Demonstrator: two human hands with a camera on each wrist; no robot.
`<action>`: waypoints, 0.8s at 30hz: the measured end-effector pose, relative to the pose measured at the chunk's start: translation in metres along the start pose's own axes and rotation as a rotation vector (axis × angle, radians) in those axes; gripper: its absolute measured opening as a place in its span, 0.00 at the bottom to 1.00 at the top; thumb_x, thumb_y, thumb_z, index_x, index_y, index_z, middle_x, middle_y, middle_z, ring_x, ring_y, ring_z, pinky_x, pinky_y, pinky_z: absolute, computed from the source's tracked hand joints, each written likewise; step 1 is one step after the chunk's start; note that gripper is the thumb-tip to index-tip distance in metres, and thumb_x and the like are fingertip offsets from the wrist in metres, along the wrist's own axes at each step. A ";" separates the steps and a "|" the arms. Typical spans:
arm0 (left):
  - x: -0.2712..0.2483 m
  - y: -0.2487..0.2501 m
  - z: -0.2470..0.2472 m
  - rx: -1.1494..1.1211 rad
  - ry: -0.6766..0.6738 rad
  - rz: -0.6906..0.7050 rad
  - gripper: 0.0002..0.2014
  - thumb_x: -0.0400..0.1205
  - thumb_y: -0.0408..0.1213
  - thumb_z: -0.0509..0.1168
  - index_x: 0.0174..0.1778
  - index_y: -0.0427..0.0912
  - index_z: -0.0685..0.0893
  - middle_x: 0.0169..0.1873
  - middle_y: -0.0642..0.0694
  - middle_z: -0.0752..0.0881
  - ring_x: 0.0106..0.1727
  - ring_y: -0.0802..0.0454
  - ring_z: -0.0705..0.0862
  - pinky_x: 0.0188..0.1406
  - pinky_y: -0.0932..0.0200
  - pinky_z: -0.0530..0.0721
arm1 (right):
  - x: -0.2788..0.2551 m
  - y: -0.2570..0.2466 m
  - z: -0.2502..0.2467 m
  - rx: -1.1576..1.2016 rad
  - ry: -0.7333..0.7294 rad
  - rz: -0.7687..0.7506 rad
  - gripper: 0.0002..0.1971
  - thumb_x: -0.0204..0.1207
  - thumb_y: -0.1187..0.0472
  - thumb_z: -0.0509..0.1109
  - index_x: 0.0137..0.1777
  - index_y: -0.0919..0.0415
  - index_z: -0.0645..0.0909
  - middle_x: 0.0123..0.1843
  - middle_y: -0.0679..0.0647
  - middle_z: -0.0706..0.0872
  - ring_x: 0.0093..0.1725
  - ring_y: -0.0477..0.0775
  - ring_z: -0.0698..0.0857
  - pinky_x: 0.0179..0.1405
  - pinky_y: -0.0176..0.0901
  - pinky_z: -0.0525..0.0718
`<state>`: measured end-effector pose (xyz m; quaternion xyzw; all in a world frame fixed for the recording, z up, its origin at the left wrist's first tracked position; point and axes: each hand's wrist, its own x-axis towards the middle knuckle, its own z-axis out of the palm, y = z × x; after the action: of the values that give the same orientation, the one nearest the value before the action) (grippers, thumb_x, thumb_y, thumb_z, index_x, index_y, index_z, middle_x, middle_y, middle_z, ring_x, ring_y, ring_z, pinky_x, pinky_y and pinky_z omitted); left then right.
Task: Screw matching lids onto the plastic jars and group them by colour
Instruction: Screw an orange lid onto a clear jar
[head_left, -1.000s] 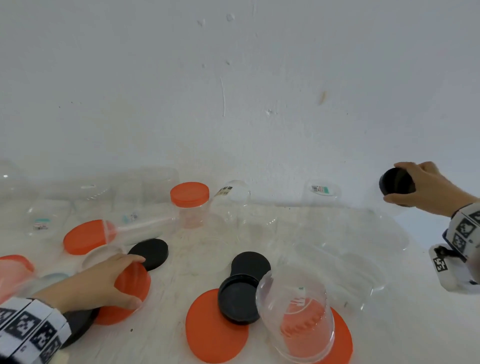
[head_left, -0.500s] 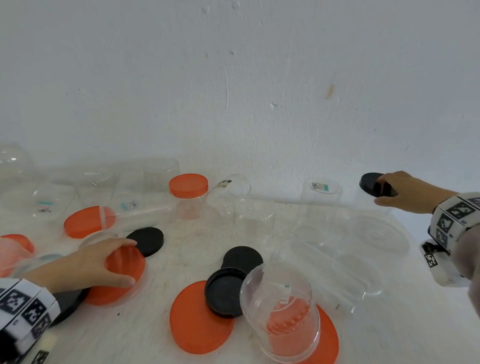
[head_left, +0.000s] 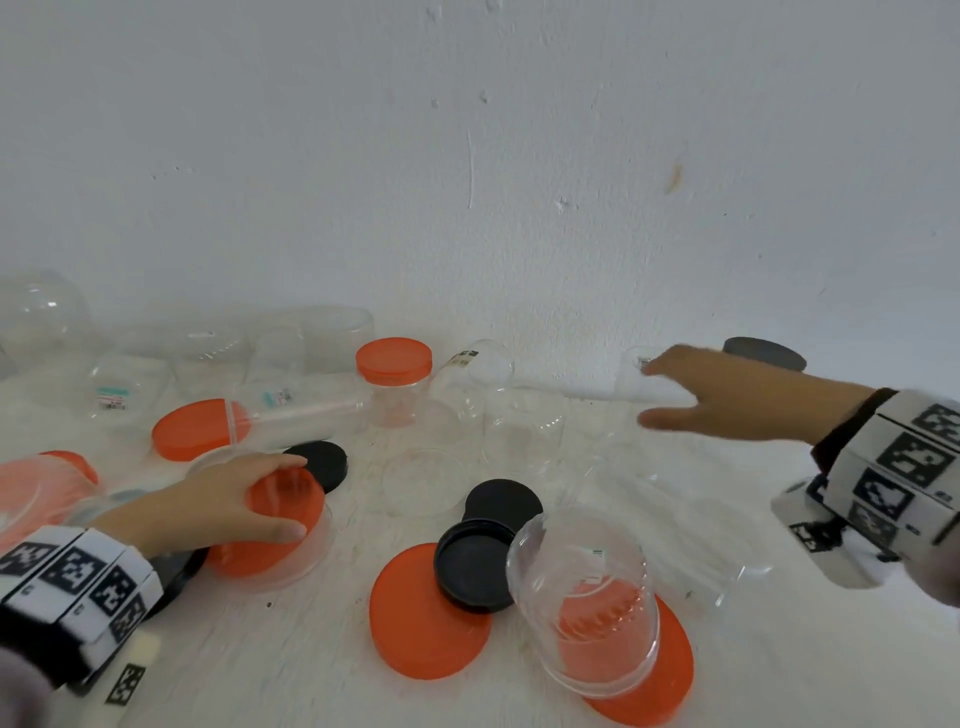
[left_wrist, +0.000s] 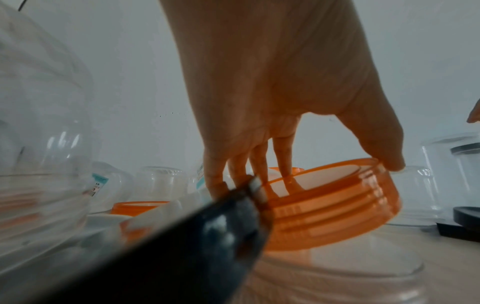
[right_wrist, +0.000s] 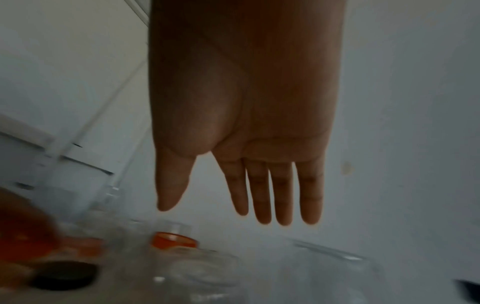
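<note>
The left hand (head_left: 228, 499) sits at about eight o'clock on the white table (head_left: 291, 654), thumb and fingers curled round the rim of an orange lid (left_wrist: 330, 207). The wrist view shows the lid tilted, held over the wide mouth of a clear jar (head_left: 317, 551) that lies low beneath it.

The right hand (head_left: 727, 395) reaches out at two o'clock, empty, its fingers (right_wrist: 262, 197) straight and close together with the thumb spread apart; it is blurred. Just behind it, against the wall (head_left: 467, 156), stands a jar with a black lid (head_left: 763, 352).

At twelve o'clock a small jar wears an orange cap (head_left: 394, 358). Clear open jars (head_left: 519, 431) crowd the back of the table from ten to one o'clock, several lying on their sides.

In the near middle, at six o'clock, a loose flat orange lid (head_left: 415, 623) lies with an upturned black lid (head_left: 472, 566) overlapping its edge. A second black lid (head_left: 504, 501) lies just behind that. A clear jar (head_left: 587, 603) stands mouth-down on another orange lid (head_left: 665, 670). One more black lid (head_left: 324, 460) lies just past the left fingertips.
</note>
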<state>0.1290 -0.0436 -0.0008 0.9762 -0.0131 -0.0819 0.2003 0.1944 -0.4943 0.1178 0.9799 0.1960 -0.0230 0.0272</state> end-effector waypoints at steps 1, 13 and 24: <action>-0.001 0.001 -0.002 -0.016 0.006 0.004 0.43 0.68 0.62 0.76 0.78 0.62 0.64 0.68 0.60 0.68 0.68 0.58 0.69 0.72 0.55 0.69 | -0.005 -0.020 0.001 0.035 -0.061 -0.045 0.39 0.75 0.33 0.62 0.82 0.51 0.63 0.80 0.47 0.67 0.77 0.48 0.69 0.72 0.38 0.65; -0.008 -0.005 -0.017 -0.184 0.022 0.138 0.54 0.55 0.79 0.65 0.78 0.63 0.65 0.71 0.69 0.68 0.72 0.66 0.68 0.72 0.60 0.68 | -0.022 -0.127 0.033 -0.109 -0.646 -0.062 0.60 0.52 0.20 0.71 0.82 0.33 0.43 0.77 0.40 0.62 0.74 0.53 0.70 0.63 0.48 0.74; -0.020 -0.017 -0.021 -0.483 0.080 0.121 0.24 0.82 0.54 0.62 0.75 0.62 0.69 0.57 0.67 0.77 0.54 0.70 0.78 0.48 0.71 0.75 | -0.038 -0.156 0.013 0.183 -0.436 0.004 0.45 0.48 0.28 0.72 0.67 0.29 0.58 0.56 0.32 0.69 0.57 0.42 0.78 0.55 0.44 0.82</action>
<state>0.1129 -0.0184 0.0141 0.8999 -0.0436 -0.0316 0.4328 0.0991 -0.3654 0.1004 0.9506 0.1806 -0.2518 -0.0200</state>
